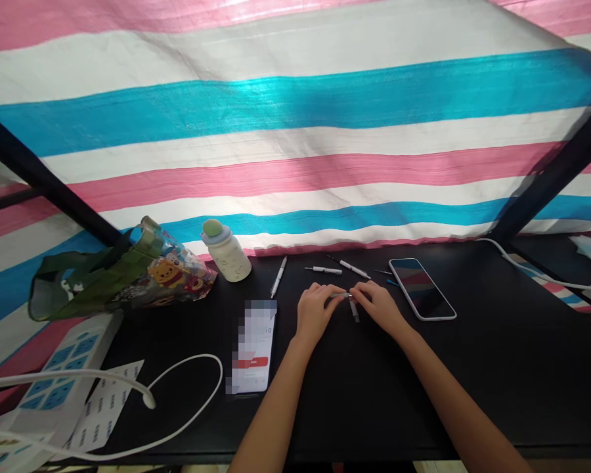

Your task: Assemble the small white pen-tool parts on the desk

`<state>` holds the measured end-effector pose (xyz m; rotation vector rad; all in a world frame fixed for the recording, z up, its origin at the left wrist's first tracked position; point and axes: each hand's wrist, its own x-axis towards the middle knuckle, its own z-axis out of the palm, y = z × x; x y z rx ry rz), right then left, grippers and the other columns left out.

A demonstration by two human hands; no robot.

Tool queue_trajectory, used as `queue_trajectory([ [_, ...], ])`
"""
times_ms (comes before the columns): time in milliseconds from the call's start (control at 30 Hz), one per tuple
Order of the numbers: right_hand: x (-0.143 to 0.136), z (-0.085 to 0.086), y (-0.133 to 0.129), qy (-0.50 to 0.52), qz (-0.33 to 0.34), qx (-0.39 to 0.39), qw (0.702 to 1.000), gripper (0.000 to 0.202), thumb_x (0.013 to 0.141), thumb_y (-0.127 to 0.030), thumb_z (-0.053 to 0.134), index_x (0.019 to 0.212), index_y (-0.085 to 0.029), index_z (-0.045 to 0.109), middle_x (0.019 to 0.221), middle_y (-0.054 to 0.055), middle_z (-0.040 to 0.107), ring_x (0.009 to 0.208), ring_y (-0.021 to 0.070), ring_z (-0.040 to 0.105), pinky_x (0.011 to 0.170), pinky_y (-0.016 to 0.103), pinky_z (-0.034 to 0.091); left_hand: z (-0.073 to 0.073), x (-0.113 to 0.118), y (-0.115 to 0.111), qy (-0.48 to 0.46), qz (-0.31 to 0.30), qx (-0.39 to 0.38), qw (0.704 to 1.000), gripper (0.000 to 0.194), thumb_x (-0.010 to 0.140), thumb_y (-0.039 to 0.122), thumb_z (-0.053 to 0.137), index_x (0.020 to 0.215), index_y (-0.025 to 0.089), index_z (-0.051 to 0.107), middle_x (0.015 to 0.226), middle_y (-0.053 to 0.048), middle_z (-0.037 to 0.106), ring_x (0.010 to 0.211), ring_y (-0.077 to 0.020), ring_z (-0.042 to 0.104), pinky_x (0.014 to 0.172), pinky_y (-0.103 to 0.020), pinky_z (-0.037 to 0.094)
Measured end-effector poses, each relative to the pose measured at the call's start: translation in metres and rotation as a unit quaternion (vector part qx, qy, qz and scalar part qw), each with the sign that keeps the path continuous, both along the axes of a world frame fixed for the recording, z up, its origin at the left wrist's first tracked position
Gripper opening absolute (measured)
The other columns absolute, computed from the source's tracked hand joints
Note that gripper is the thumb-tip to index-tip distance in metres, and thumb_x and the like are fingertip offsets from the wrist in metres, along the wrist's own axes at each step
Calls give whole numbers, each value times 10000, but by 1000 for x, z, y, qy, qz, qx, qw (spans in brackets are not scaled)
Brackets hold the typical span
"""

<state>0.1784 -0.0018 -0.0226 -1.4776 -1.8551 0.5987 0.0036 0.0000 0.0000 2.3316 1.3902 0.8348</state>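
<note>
Both hands meet over the middle of the black table [364, 381]. My left hand [318, 309] pinches a small pale pen part [341, 295] between thumb and fingers. My right hand [377, 302] is closed at the other end of that part, its fingertips close together. Just below the fingertips lies a short clear piece [355, 311]. Beyond the hands are a white pen [324, 269] and another white pen [354, 269], both lying flat. A third white pen [278, 276] lies to the left. A small blue piece [393, 283] is right of the fingers.
A lit phone [253, 348] lies left of my left forearm, a dark-screened phone [422, 289] right of my right hand. A bottle [229, 255], a green bag [128, 276], a power strip [69, 361], a printed sheet [106, 410] and a white cable [220, 374] occupy the left.
</note>
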Motion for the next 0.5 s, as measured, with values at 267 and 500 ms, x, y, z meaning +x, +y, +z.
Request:
queue_trajectory([
  [267, -1, -2, 1, 31, 14, 29, 999, 196, 828, -380, 493, 901, -215, 569, 830, 32, 656, 838, 189, 572, 741, 303, 426, 1, 0, -1, -9, 11, -1, 1000, 167, 879, 333, 485, 937, 275, 631, 917, 36, 671, 866, -154, 522, 783, -288, 381],
  [500, 0, 2, 1, -10, 43, 24, 999, 258, 874, -357, 419, 755, -223, 604, 774, 20, 664, 793, 189, 561, 753, 313, 418, 0, 0, -1, -9, 18, -9, 1000, 173, 875, 352, 485, 932, 283, 634, 918, 36, 671, 870, -155, 520, 784, -286, 377],
])
